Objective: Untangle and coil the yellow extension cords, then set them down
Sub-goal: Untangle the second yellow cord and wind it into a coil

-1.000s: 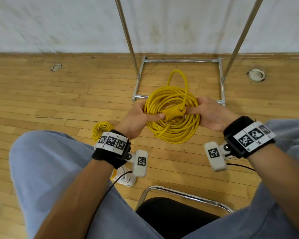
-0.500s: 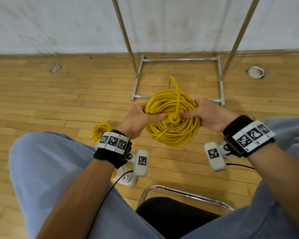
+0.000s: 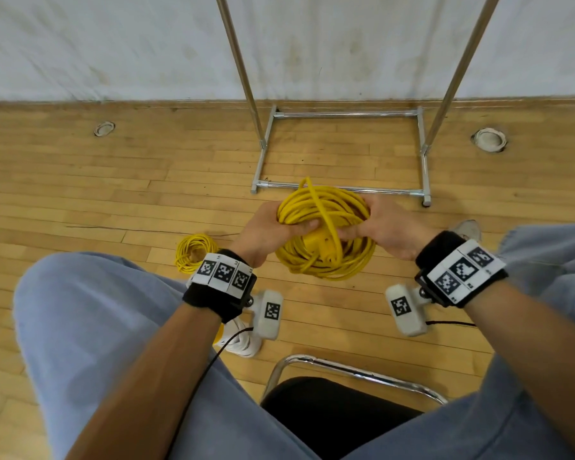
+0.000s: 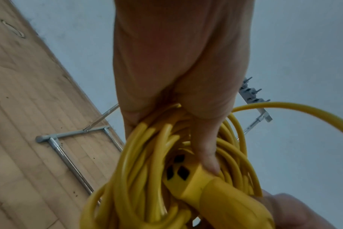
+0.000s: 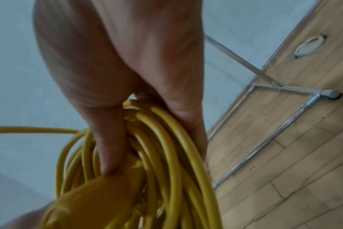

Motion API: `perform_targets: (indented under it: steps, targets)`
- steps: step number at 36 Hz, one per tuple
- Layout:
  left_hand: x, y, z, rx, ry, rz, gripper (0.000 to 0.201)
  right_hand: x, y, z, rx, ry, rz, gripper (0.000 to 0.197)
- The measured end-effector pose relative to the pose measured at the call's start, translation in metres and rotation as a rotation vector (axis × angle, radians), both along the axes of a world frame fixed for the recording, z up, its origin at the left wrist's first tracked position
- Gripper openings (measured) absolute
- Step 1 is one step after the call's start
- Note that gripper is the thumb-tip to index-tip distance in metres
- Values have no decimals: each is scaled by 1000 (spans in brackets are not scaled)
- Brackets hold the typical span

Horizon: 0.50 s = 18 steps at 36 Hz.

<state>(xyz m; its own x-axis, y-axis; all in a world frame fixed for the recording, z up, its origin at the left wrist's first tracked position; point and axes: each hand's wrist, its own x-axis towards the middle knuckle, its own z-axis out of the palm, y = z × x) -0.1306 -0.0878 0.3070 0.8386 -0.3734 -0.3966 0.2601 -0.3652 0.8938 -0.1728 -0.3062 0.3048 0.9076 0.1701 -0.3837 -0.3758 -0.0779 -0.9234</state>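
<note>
- Wooden plank flooring runs up to a pale, scuffed wall, and we sit above it on a black chair with a chrome tube frame, knees in light blue trousers on either side.
- Our left hand grips the left side of the large coil of thick yellow extension cord, fingers curled round the bundled loops; in the left wrist view the thumb lies down across the strands with its tip touching the yellow socket end.
- Our right hand grips the right side of the same coil, fingers wrapped round the loops and thumb pressed along the strands toward the socket end.
- That coil hangs between the two hands, clear of the floor, in front of our knees; the socket end sits in the middle of the coil between the two thumbs.
- One strand rises in a loop over the far side of the coil and crosses down over its face.
- On the floor near our left knee lies a smaller coil of thin yellow cord, well apart from both hands.
- Behind the held coil stands a chrome metal rack with a rectangular base and two slanted uprights, close to the wall.
- Round floor fittings sit near the wall at either side.
</note>
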Motion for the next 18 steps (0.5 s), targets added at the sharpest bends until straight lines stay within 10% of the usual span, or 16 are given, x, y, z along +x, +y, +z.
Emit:
perform_targets:
  steps: [18]
  targets:
    - [1, -6, 13, -157, 127, 140, 23, 14, 2, -10, 321, 143, -365, 34]
